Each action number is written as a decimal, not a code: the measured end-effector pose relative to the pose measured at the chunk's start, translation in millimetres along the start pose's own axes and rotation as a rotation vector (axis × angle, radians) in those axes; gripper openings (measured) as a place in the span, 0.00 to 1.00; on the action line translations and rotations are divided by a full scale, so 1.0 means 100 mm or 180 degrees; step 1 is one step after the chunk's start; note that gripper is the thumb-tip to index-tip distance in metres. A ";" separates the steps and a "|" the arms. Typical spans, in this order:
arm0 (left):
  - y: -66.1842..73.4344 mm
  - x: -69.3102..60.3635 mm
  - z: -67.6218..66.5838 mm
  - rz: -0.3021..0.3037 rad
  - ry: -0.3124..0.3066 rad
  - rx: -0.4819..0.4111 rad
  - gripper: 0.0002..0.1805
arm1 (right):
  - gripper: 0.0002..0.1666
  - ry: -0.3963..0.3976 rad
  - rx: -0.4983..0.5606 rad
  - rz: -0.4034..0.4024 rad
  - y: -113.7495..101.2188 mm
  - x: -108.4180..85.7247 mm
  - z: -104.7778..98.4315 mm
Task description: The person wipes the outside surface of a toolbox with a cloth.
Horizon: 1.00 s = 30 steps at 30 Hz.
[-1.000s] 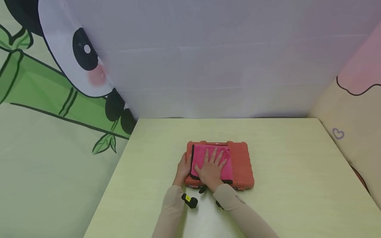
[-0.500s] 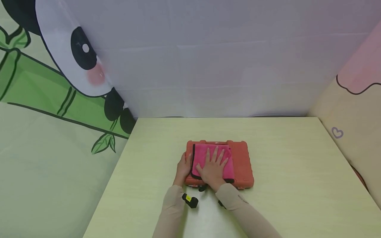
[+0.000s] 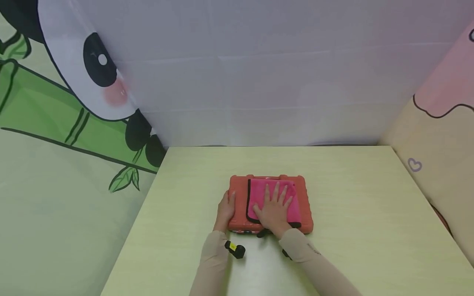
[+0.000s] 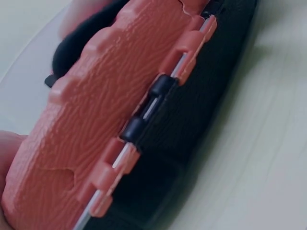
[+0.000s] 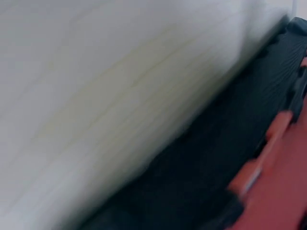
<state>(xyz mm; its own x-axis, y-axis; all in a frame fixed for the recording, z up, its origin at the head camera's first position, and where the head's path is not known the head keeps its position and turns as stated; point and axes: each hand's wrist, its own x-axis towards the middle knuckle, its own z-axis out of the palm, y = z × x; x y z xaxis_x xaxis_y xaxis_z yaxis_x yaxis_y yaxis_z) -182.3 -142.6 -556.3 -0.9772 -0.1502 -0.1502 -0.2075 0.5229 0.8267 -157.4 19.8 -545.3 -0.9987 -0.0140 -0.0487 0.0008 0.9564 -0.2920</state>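
A red-orange hard plastic case [image 3: 240, 193] with a black lower half lies shut on the table. On its lid is a folded pink cloth [image 3: 256, 193] with black edging. My right hand [image 3: 275, 211] rests flat on the cloth, fingers spread. With my left hand [image 3: 224, 209] I hold the case's left side, the thumb near the top edge. In the left wrist view, the case's hinge side [image 4: 148, 105] shows metal pins, and part of the left hand [image 4: 5, 153] is at its edge. The right wrist view has the case's black lower half [image 5: 201, 163], but no hand.
The pale wooden table [image 3: 352, 205] extends around the case. A wall [image 3: 266, 82] stands at its far edge, with printed side walls left and right. A black wrist camera [image 3: 235, 249] with a yellow label sits at the left sleeve.
My right hand has slid right across the lid, and the pink cloth has moved right with it. The left hand stays at the case's left side. The head view has shifted slightly.
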 end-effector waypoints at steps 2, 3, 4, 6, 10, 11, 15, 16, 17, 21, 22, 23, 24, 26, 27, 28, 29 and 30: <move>0.00 0.01 0.00 -0.0035 -0.0014 -0.0020 0.30 | 0.49 -0.0020 0.0007 -0.0008 0.05 0.00 -0.02; -0.01 0.01 0.00 -0.0049 -0.0022 -0.0023 0.30 | 0.49 -0.0024 0.0019 -0.0010 0.08 0.00 -0.03; -0.01 0.01 0.00 -0.0063 -0.0027 -0.0029 0.30 | 0.49 -0.0025 0.0023 -0.0012 0.11 0.00 -0.04; -0.02 0.02 -0.01 -0.0080 -0.0045 -0.0032 0.30 | 0.49 -0.0035 0.0050 -0.0014 0.16 0.01 -0.06; -0.02 0.03 -0.02 -0.0123 -0.0049 -0.0046 0.30 | 0.49 -0.0035 0.0100 -0.0049 0.29 0.02 -0.10; -0.02 0.04 -0.02 -0.0133 -0.0053 -0.0056 0.30 | 0.49 -0.0049 0.0097 -0.0067 0.32 0.02 -0.11; -0.03 0.06 -0.02 -0.0187 -0.0068 -0.0108 0.31 | 0.49 -0.0091 0.0115 -0.0186 0.49 0.04 -0.15; -0.03 0.06 -0.01 -0.0202 -0.0081 -0.0115 0.31 | 0.49 -0.0101 0.0127 -0.0214 0.53 0.04 -0.16; -0.03 0.07 -0.01 -0.0200 -0.0080 -0.0103 0.31 | 0.48 -0.0109 0.0114 -0.0236 0.58 0.05 -0.18; 0.00 0.09 0.02 -0.0228 -0.0099 -0.0094 0.31 | 0.49 -0.0074 0.0083 -0.0294 0.75 0.04 -0.23; 0.01 0.09 0.04 -0.0240 -0.0106 -0.0111 0.31 | 0.49 -0.0058 0.0074 -0.0306 0.78 0.04 -0.24; 0.01 0.10 0.05 -0.0246 -0.0107 -0.0128 0.31 | 0.49 -0.0039 0.0080 -0.0312 0.80 0.04 -0.25; 0.01 0.11 0.06 -0.0263 -0.0106 -0.0174 0.32 | 0.49 -0.0024 0.0087 -0.0314 0.81 0.04 -0.25; -0.01 0.12 0.08 -0.0251 -0.0083 -0.0201 0.33 | 0.49 -0.0012 0.0090 -0.0296 0.82 0.04 -0.25; -0.02 0.12 0.10 -0.0232 -0.0058 -0.0201 0.34 | 0.49 -0.0001 0.0088 -0.0283 0.82 0.04 -0.24; -0.06 0.14 0.12 -0.0164 0.0016 -0.0155 0.35 | 0.49 0.0019 0.0099 -0.0274 0.81 0.04 -0.24; -0.07 0.14 0.13 -0.0152 0.0035 -0.0144 0.36 | 0.49 0.0027 0.0085 -0.0254 0.80 0.04 -0.22; -0.09 0.14 0.13 -0.0149 0.0048 -0.0135 0.37 | 0.49 0.0044 0.0070 -0.0240 0.79 0.04 -0.21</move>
<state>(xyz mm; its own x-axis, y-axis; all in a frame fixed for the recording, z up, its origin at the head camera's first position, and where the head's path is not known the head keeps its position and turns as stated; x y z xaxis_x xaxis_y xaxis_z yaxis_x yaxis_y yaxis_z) -194.7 -137.9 -572.7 -0.9656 -0.1866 -0.1813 -0.2506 0.4790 0.8413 -162.9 101.5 -548.1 -0.9966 -0.0815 -0.0125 -0.0734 0.9461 -0.3153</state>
